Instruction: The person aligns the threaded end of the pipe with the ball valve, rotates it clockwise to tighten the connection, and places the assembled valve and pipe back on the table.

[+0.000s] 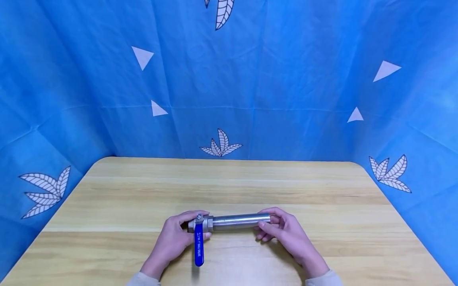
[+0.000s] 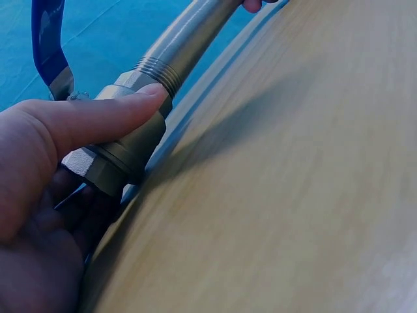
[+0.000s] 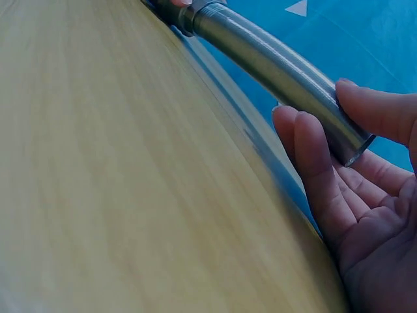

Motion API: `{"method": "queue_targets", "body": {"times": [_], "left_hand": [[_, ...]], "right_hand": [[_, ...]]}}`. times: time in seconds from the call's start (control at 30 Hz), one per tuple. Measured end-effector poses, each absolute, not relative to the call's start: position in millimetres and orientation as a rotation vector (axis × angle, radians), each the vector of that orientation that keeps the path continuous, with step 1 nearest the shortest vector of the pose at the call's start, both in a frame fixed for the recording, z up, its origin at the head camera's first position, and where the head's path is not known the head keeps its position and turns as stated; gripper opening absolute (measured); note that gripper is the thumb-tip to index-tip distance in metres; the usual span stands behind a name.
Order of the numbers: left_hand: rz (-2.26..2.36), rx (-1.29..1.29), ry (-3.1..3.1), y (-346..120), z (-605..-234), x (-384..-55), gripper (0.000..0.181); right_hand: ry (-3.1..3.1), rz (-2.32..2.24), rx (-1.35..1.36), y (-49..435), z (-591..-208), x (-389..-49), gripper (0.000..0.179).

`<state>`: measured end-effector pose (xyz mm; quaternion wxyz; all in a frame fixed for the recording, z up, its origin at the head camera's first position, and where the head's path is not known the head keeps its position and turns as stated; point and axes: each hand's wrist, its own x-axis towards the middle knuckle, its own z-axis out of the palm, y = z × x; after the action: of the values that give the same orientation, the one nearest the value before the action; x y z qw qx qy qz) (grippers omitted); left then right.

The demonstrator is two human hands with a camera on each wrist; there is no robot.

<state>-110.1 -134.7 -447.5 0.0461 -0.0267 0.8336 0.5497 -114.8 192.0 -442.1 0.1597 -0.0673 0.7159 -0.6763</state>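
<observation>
My left hand (image 1: 177, 235) grips the body of a metal ball valve (image 1: 208, 223), its thumb laid along the side near the hex end. From the valve a blue lever handle (image 1: 198, 246) points toward me in the head view. A shiny steel pipe (image 1: 239, 221) joins the valve's right end; threads show at the joint in the left wrist view. My right hand (image 1: 286, 234) pinches the pipe's free end between thumb and fingers, with the open pipe mouth (image 3: 355, 156) near the palm. Valve and pipe are held level above the table, casting a shadow on it.
The wooden table (image 1: 229, 182) has rounded far corners. Blue cloth (image 1: 250, 79) with white triangles and leaf prints hangs behind the table and along both sides.
</observation>
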Motion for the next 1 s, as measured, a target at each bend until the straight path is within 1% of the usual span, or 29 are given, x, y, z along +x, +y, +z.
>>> {"method": "queue_targets", "body": {"times": [0.33,0.43,0.67,1.0], "left_hand": [[1.668,-0.072,2.56,-135.1,-446.0,-111.4,0.052],[1.664,-0.068,2.564,-135.0,-445.7,-111.4,0.052],[1.667,-0.075,2.551,-134.6,-445.9,-111.9,0.051],[1.668,-0.095,2.534,-134.4,-446.2,-110.8,0.052]], "right_hand": [[2.061,-1.904,-0.171,190.1,-443.8,-117.3,0.041],[2.062,-1.901,-0.162,190.2,-442.5,-116.7,0.042],[2.02,-1.92,-0.194,192.4,-441.3,-115.8,0.052],[2.038,-1.893,-0.16,192.5,-443.7,-117.2,0.049]]}}
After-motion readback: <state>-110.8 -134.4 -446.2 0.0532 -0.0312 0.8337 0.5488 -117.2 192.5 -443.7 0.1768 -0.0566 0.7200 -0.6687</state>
